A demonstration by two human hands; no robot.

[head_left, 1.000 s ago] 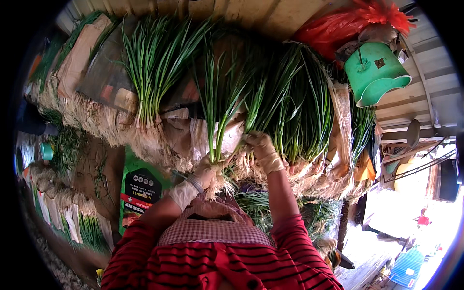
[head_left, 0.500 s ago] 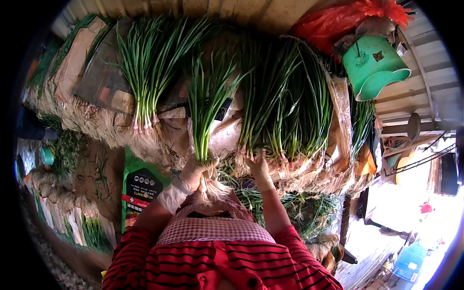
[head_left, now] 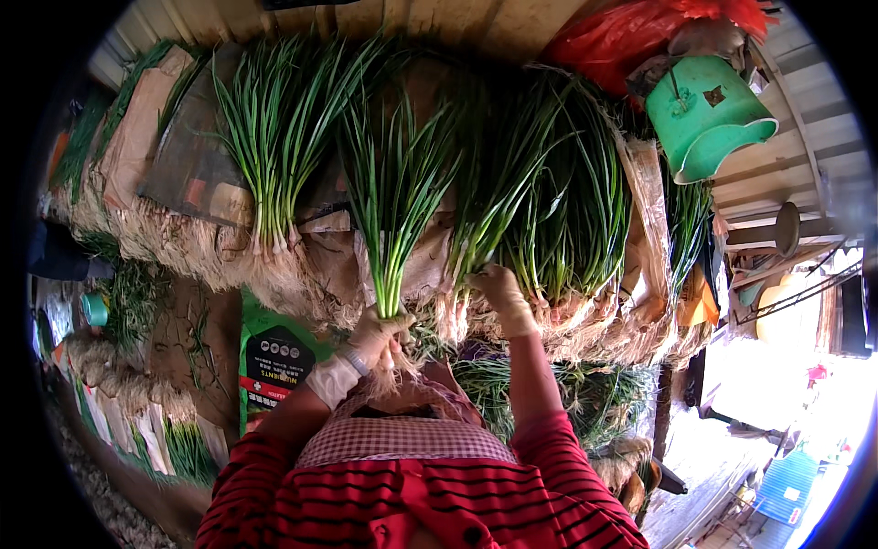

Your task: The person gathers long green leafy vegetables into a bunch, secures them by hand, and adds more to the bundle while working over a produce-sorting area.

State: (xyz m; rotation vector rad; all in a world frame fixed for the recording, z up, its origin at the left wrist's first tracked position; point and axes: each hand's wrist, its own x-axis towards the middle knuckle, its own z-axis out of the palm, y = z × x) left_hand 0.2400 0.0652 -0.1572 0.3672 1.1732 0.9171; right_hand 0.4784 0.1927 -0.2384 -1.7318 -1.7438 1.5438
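Scallions with white bulbs and hairy pale roots are gathered in a bunch (head_left: pixel 389 265), leaves pointing away from me. My left hand (head_left: pixel 378 337), in a thin pale glove, is closed around its lower stems, and the bulbs hang below the fingers. To the right, my right hand (head_left: pixel 500 289), also gloved, has its fingers closed on the stems of a few scallions (head_left: pixel 465 252) at the near side of a larger heap. Their roots dangle just left of that hand. Part of its grip is hidden by the back of the hand.
Another scallion bunch (head_left: pixel 274 174) lies to the left, and a big scallion heap (head_left: pixel 585 210) to the right. A green plastic bucket (head_left: pixel 704 114) and red plastic sheeting (head_left: pixel 631 41) are at the far right. A green printed bag (head_left: pixel 274 352) stands left of my left arm.
My right hand has shifted slightly right and up from the root ends onto the stems; the scallions there have come nearer me. The bunch in my left hand has spread its leaves wider.
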